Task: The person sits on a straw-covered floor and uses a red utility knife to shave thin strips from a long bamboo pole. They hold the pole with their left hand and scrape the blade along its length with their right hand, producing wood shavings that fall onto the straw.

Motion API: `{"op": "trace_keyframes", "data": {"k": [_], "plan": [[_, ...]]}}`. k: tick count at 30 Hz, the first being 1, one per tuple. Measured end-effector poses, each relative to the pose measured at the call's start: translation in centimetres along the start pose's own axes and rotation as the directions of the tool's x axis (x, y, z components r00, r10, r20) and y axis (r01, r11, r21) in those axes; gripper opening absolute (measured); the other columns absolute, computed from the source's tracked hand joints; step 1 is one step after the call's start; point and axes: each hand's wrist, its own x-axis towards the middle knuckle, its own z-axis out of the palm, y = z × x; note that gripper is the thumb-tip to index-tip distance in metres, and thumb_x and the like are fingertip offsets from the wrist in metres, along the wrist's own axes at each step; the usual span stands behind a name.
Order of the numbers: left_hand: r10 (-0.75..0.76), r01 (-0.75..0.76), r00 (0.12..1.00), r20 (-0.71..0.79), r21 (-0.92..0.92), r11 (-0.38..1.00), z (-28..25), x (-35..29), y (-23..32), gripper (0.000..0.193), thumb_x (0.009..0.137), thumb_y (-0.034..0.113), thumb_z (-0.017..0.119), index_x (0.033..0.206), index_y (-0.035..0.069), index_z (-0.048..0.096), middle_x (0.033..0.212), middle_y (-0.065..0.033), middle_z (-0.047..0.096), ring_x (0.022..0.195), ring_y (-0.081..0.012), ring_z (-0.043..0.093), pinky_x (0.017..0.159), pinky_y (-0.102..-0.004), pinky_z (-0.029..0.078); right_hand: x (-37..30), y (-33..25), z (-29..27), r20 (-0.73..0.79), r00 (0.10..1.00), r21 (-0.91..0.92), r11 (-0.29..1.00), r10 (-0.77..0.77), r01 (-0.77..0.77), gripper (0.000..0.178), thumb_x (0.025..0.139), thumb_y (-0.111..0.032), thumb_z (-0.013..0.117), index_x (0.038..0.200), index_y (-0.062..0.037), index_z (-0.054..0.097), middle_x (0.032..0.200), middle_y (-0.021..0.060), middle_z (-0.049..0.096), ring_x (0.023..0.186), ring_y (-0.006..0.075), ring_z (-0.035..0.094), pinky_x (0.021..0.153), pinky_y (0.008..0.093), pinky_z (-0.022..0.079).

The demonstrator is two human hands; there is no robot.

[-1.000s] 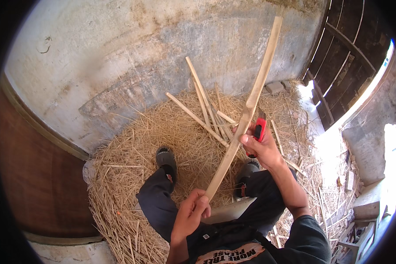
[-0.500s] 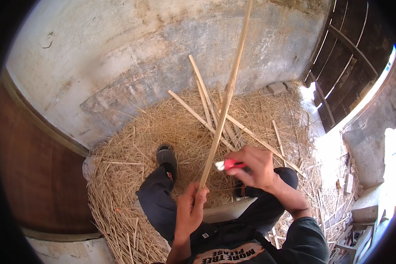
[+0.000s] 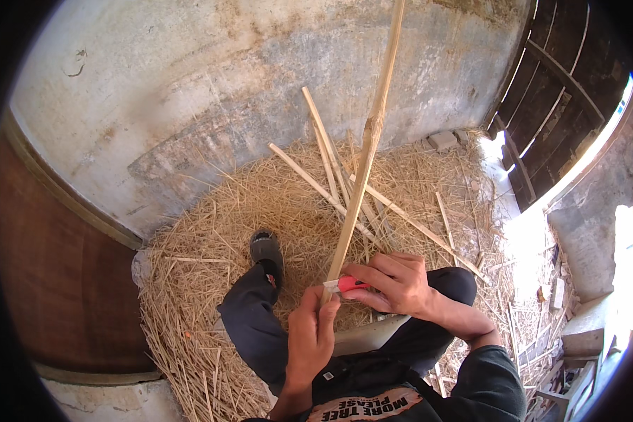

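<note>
A long pale bamboo strip [image 3: 364, 156] slants up and away from me, with a knobby joint partway along it. My left hand [image 3: 311, 329] is closed around its near end, thumb and fingers pinching it. In my right hand [image 3: 395, 283] is a red utility knife [image 3: 350, 283], gripped with the fingers wrapped round its handle. Its blade [image 3: 331, 285] lies against the strip just above my left fingers. Several more bamboo strips [image 3: 309, 181] lie crossed in a loose pile beyond my hands.
Shavings [image 3: 211, 309] cover the floor around my legs. A stained wall [image 3: 211, 91] rises ahead, with a brown panel [image 3: 63, 274] at the left and dark wooden boards [image 3: 555, 84] at the far right. My shoe [image 3: 266, 250] rests left of the strip.
My right hand has brought the knife down and left, from beside the strip onto it near my left fingers. The strip's near end has shifted slightly right.
</note>
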Motion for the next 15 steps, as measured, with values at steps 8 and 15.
{"op": "trace_keyframes", "data": {"k": [8,15], "plan": [[0.014,-0.013,0.999,-0.046,0.025,1.0,0.53,0.19,0.74,0.024,0.113,0.022,0.054,0.105,0.001,0.062,0.075,-0.0015,0.056,0.066,-0.0088,0.046,0.059,-0.0302,0.037,-0.02,-0.02,0.17,-0.026,1.0,-0.033,0.999,0.015,-0.016,0.041,0.083,-0.038,0.091,0.114,-0.0146,0.081,0.073,-0.0047,0.055,0.057,0.0124,0.063,0.051,0.0285,0.05],[0.062,-0.056,0.997,-0.043,0.143,0.988,0.46,0.04,0.26,0.024,0.113,0.023,0.058,0.113,0.0,0.061,0.071,-0.0167,0.061,0.058,-0.0335,0.062,0.057,-0.0423,0.046,0.13,-0.18,0.02,-0.033,0.999,-0.047,0.998,0.033,-0.034,0.036,0.084,-0.037,0.09,0.113,-0.0155,0.082,0.072,-0.0047,0.055,0.056,0.0124,0.062,0.05,0.0289,0.049]]}}
